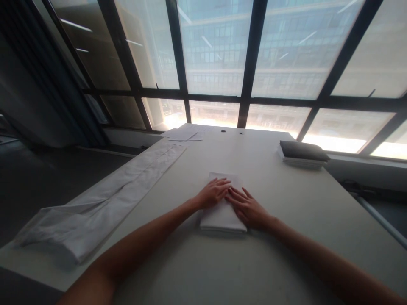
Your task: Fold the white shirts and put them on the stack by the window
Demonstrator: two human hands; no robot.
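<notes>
A folded white cloth (222, 220) lies on the middle of a pale table (286, 203). My left hand (213, 192) rests flat on its left half, fingers stretched out and pointing right. On the cloth's right half my right hand (249, 207) lies flat too, fingers spread and aimed up and left. The fingertips of both hands nearly meet over the cloth's middle. Neither hand grips anything.
A long clear plastic sleeve (104, 203) with white material inside runs along the table's left edge. Sheets of paper (186, 135) lie at the far left. A dark-topped stack of folded cloths (302, 154) sits at the far right. Large windows stand behind the table.
</notes>
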